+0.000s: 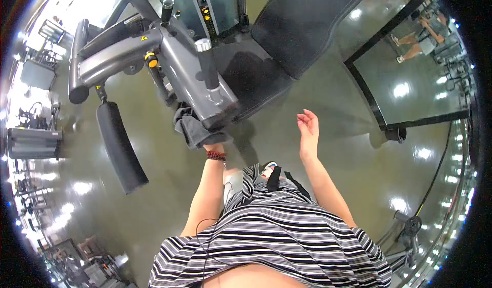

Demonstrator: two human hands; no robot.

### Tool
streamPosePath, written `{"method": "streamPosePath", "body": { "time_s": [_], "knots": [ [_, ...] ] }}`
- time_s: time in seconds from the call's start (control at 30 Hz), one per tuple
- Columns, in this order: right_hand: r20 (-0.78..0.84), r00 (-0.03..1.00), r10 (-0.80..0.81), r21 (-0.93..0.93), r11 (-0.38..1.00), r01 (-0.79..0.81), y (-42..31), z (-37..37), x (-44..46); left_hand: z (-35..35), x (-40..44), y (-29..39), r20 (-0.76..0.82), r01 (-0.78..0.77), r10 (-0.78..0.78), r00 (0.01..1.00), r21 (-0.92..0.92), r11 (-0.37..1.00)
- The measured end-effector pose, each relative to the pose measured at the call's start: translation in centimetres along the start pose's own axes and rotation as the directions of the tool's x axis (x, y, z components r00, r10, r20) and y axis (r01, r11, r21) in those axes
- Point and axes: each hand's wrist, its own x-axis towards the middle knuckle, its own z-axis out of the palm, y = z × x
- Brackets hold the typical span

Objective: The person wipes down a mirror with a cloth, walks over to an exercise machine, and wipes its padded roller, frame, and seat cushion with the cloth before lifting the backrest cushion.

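A dark grey cloth (195,130) hangs in folds below the end of a grey metal frame of a gym machine (187,72). My left hand (214,147) is at the cloth's lower edge, mostly covered by it; a beaded bracelet circles that wrist. The fingers are hidden under the cloth. To the right, my right hand (308,126) is raised over the floor with its fingers loosely bent and apart, touching nothing. The machine's black padded seat (251,75) lies ahead, between and beyond my hands.
The black backrest (310,21) rises behind the seat. A padded roller arm (120,144) juts out at left. At right stands a black-framed mirror (410,83) reflecting a person. A cable (435,177) runs towards equipment at lower right.
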Motion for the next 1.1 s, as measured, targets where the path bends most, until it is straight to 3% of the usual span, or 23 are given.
{"method": "streamPosePath", "body": {
  "time_s": [0.07,0.17,0.33,0.53,0.63,0.77,0.87,0.97,1.1],
  "knots": [
    [0.03,0.999,0.04,-0.001,0.999,-0.04,-0.4,-2.9,0.7,0.2,-1.1,-0.7,0.008,0.012,-0.011,1.0,-0.111,0.994],
    [0.061,0.995,0.073,-0.069,0.995,-0.069,-0.8,-5.8,1.8,0.0,-1.5,-2.7,-0.097,-0.025,0.019,0.995,-0.057,0.998],
    [0.074,0.993,0.09,-0.068,0.994,-0.085,-1.5,-7.5,4.2,-2.6,-1.4,-7.1,-0.288,-0.06,0.118,0.95,0.202,0.978],
    [0.157,0.976,0.151,-0.038,0.988,-0.147,-0.5,-8.1,6.9,-6.0,-0.6,-11.4,-0.37,-0.047,0.264,0.89,0.503,0.863],
    [0.148,0.977,0.155,-0.082,0.986,-0.144,-0.7,-8.5,9.2,-8.0,1.6,-12.7,-0.213,-0.153,0.443,0.871,0.738,0.657],
    [0.151,0.972,0.179,-0.15,0.976,-0.157,-1.2,-8.4,13.8,-4.0,1.1,-9.0,-0.166,0.072,0.392,0.905,0.967,0.245],
    [0.222,0.952,0.21,-0.219,0.962,-0.161,-1.7,-7.4,18.0,-1.4,1.1,-7.1,-0.16,0.188,0.357,0.92,0.981,-0.045],
    [0.326,0.913,0.245,-0.245,0.955,-0.169,-2.3,-4.8,22.4,0.0,1.1,-6.2,-0.171,0.243,0.347,0.922,0.954,-0.176],
    [0.439,0.863,0.25,-0.272,0.952,-0.138,-4.4,-0.9,26.8,0.9,0.8,-6.5,-0.189,0.272,0.321,0.928,0.933,-0.236]
  ]
}}
